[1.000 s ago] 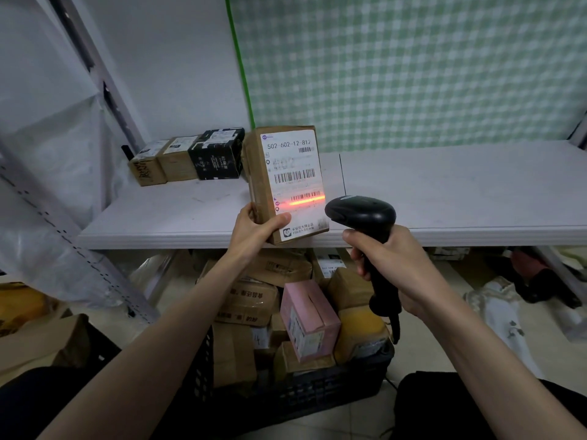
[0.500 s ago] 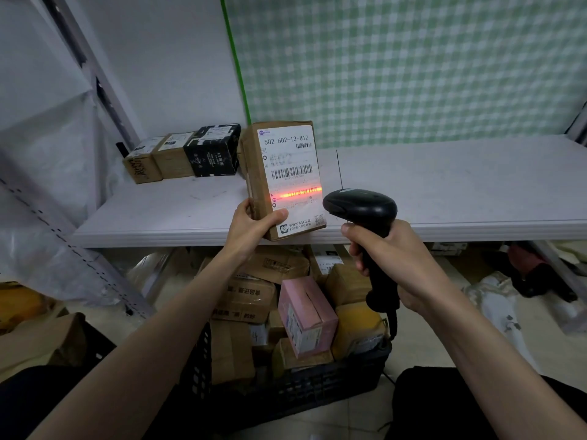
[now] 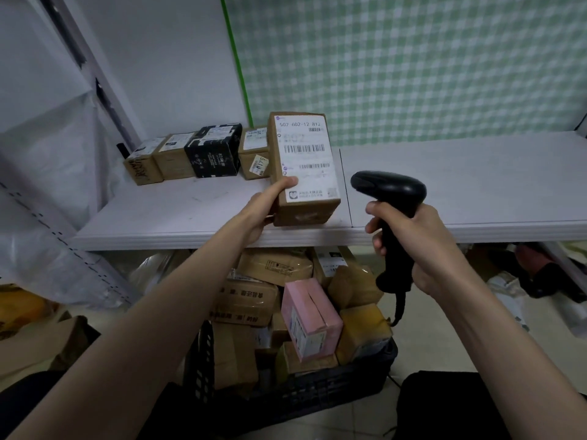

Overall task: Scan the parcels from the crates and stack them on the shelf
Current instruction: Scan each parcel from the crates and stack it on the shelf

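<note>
Holding: L hand [image 3: 265, 208] grips labelled parcel [image 3: 303, 168] over shelf [image 3: 460, 185] front edge; R hand [image 3: 413, 246] wrapped round scanner [image 3: 392, 198]. Four boxes [image 3: 203, 154] at shelf's back-left; crate [image 3: 317, 385] of parcels below; green-check wall [image 3: 413, 65].

The left hand [image 3: 263, 208] reaches forward on an outstretched bare arm, thumb laid flat, gripping a cardboard parcel [image 3: 303, 166]. The right hand [image 3: 413, 246] curls around a barcode scanner [image 3: 392, 198] handle, wrist raised.

Pretty dim, flat indoor light, no hard shadows or glare. Wide-angle bends the shelf [image 3: 203, 217] edge and frame sides. Label text past the fingertips is slightly soft.
</note>
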